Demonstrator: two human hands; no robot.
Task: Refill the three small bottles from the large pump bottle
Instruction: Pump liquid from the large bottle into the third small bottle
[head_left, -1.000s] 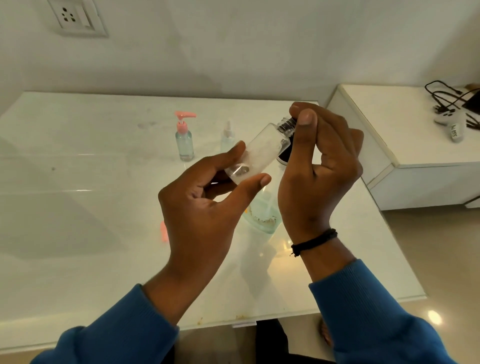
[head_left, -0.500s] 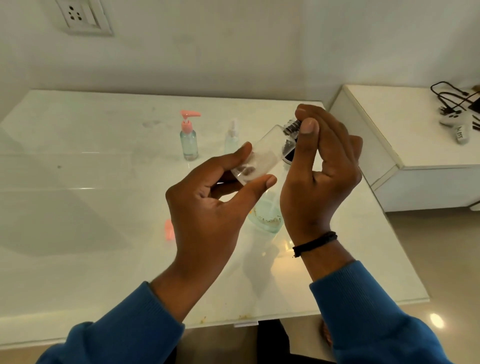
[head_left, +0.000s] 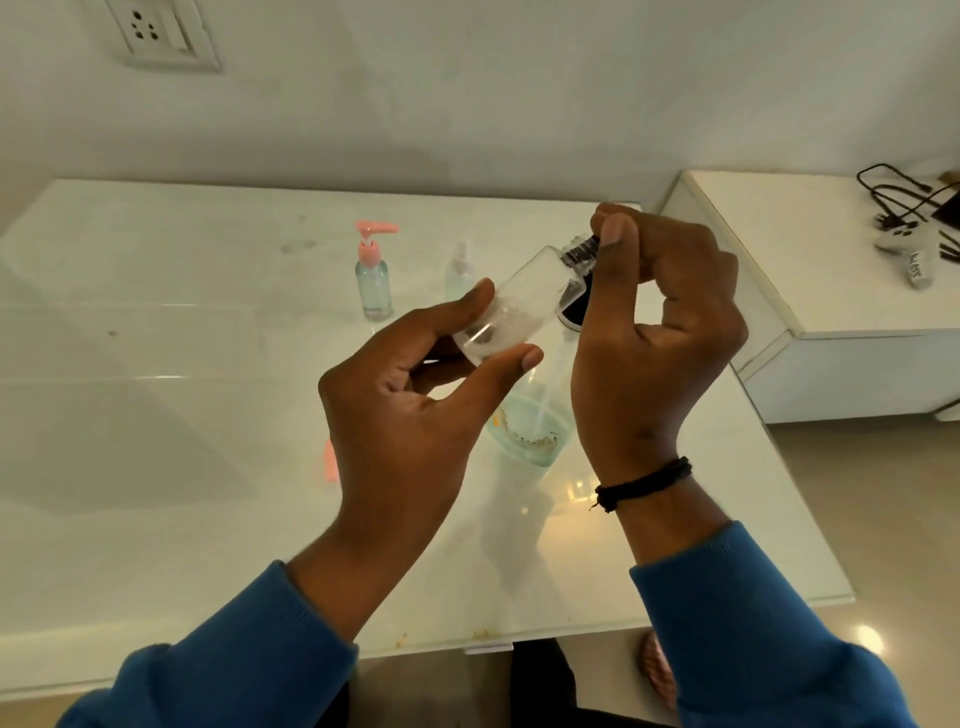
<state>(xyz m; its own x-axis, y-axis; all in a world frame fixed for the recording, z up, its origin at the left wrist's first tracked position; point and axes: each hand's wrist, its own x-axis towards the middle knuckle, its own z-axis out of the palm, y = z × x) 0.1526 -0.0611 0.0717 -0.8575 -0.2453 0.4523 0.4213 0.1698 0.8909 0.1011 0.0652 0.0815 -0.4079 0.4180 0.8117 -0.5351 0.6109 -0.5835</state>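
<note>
Left hand (head_left: 405, 410) holds clear bottle (head_left: 511, 306) above table (head_left: 156, 519); right hand (head_left: 660, 332) perhaps pinches its cap.

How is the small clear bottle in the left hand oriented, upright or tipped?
Tipped. The small clear plastic bottle slants, base in the left hand, neck up-right where the right hand pinches its dark cap.

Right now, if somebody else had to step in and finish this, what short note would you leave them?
Left hand holds a small clear bottle tilted in the air. Right hand pinches the dark cap at its neck; whether it is going on or coming off I cannot tell. The pink-pump bottle and a small clear spray bottle stand behind on the table. The large bottle stands under the hands. How many are filled is unclear.
</note>
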